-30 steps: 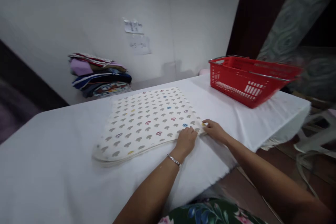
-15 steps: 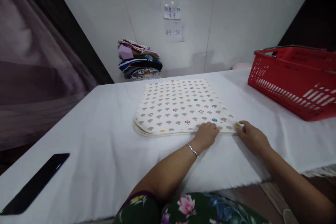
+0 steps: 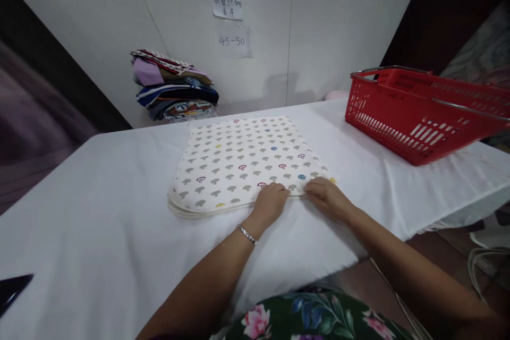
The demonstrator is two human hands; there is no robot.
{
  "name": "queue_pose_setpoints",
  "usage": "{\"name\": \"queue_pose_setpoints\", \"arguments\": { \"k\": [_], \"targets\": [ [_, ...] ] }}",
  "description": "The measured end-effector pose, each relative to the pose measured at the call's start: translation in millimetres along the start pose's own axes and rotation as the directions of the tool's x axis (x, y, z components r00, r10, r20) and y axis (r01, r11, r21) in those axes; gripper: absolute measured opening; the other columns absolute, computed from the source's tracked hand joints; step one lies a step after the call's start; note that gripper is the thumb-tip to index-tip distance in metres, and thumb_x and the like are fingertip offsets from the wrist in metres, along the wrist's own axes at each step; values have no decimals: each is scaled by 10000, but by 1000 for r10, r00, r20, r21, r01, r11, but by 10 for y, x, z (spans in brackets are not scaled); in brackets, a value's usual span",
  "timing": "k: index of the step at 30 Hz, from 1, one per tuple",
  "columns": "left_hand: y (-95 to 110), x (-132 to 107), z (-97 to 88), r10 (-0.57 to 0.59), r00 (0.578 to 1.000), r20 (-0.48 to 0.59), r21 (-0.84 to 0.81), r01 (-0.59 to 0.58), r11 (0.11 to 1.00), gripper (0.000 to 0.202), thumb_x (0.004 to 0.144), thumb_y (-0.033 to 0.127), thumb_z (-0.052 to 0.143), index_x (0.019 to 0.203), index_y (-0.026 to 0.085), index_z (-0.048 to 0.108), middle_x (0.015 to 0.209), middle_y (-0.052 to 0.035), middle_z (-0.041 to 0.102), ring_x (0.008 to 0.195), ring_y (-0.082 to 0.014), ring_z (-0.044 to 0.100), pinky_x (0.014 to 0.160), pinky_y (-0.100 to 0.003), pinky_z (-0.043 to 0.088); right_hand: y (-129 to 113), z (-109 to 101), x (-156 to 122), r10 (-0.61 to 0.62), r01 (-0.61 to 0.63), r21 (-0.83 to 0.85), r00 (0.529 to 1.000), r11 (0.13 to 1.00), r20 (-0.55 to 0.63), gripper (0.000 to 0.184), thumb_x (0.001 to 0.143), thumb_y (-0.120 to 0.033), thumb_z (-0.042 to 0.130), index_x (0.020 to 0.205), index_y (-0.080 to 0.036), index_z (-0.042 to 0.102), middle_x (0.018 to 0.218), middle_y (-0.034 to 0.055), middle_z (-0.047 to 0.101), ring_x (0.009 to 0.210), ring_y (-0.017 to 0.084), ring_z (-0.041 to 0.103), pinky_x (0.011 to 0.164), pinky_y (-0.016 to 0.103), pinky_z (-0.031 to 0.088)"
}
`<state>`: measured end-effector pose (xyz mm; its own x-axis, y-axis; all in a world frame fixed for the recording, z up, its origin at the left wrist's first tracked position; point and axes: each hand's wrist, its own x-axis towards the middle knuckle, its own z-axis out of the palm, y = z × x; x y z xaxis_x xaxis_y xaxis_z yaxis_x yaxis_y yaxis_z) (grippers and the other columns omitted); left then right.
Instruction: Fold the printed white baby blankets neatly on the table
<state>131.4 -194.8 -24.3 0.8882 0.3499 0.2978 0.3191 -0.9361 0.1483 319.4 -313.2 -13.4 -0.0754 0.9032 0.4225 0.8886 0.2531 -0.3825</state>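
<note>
A white cloth (image 3: 247, 156) printed with grey and a few coloured mushrooms lies folded flat in layers, its rounded left corner showing several stacked edges. My left hand (image 3: 271, 203), below a silver bracelet, has its fingers curled over the middle of the near edge. Just to its right, my right hand (image 3: 330, 201) pinches the same edge close to the near right corner. Both thumbs are mostly hidden. The cloth stays on the table, with a yellow mushroom showing beyond my right fingers.
A white-covered table (image 3: 99, 212) carries everything. At the back left stands a stack of folded fabrics (image 3: 175, 87). To the right sits a red plastic basket (image 3: 398, 122) with metal handles. A dark flat object (image 3: 14, 289) lies at the left edge. Paper signs (image 3: 234, 41) hang on the wall.
My right hand has moved left from the near right corner along the edge, closer to my left hand. The view has turned right, so everything sits further left in it.
</note>
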Motion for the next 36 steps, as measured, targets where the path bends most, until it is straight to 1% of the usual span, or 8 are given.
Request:
{"name": "queue_pose_setpoints", "arguments": {
  "k": [5, 10, 14, 19, 23, 26, 33, 36],
  "targets": [
    [-10, 11, 17, -12, 1000, -26, -36, 11, 999, 231, 917, 181, 394, 946, 218, 619, 846, -14, 616, 814, -146, 528, 718, -277, 413, 90, 126, -38, 108, -99, 141, 992, 985, -60, 142, 887, -248, 503, 910, -232, 642, 927, 49, 652, 900, 186, 572, 798, 345, 473],
    [-14, -6, 36, -42, 997, -66, -21, 40, 999, 194, 883, 113, 409, 917, 184, 586, 809, -21, 610, 798, -156, 538, 733, -295, 431, 109, 170, -63, 112, -99, 138, 990, 985, -84, 143, 891, -235, 496, 911, -230, 638, 917, 53, 651, 888, 186, 571, 794, 347, 477],
    [5, -23, 24, -6, 999, -49, -42, 4, 999, 216, 837, 54, 438, 888, 188, 600, 925, -30, 625, 872, -159, 540, 760, -299, 442, 82, 174, -52, 77, -66, 93, 991, 993, -112, 161, 895, -230, 480, 918, -225, 640, 919, 64, 652, 876, 194, 579, 770, 357, 490],
    [42, -30, 8, -8, 998, -69, -32, 6, 999, 198, 874, 148, 445, 944, 212, 619, 1090, -33, 600, 939, -169, 537, 804, -325, 439, 69, 182, -64, 35, -31, 30, 991, 999, -126, 176, 901, -224, 469, 937, -222, 642, 907, 70, 653, 860, 196, 579, 747, 359, 493],
    [61, -5, 3, -29, 998, -58, 13, 30, 999, 161, 879, 181, 461, 903, 206, 618, 1053, -31, 602, 895, -168, 541, 779, -323, 438, 54, 182, -65, -25, 25, -6, 990, 1000, -141, 187, 904, -207, 458, 954, -219, 637, 922, 77, 646, 873, 199, 566, 747, 361, 485],
    [69, 18, 8, 5, 998, -56, 53, -2, 999, 154, 880, 162, 454, 858, 187, 604, 978, -29, 608, 850, -164, 539, 740, -314, 437, 26, 173, -51, -45, 37, -50, 987, 998, -156, 197, 908, -189, 445, 962, -216, 633, 924, 76, 643, 870, 198, 554, 746, 358, 472],
    [68, 14, 47, 80, 987, -138, 80, -69, 994, 133, 867, 121, 446, 825, 163, 566, 893, -41, 592, 853, -170, 529, 732, -316, 425, -8, 182, -26, -53, 10, -232, 982, 973, -180, 202, 895, -156, 460, 909, -204, 656, 909, 80, 649, 856, 202, 536, 735, 345, 423],
    [57, 7, 67, 82, 985, -152, 85, -70, 994, 143, 868, 115, 433, 839, 169, 562, 875, -46, 589, 837, -174, 528, 732, -321, 418, -20, 182, -36, -52, 18, -234, 989, 972, -138, 192, 880, -146, 476, 905, -201, 658, 885, 75, 648, 848, 194, 534, 727, 327, 414]
  ]
}}
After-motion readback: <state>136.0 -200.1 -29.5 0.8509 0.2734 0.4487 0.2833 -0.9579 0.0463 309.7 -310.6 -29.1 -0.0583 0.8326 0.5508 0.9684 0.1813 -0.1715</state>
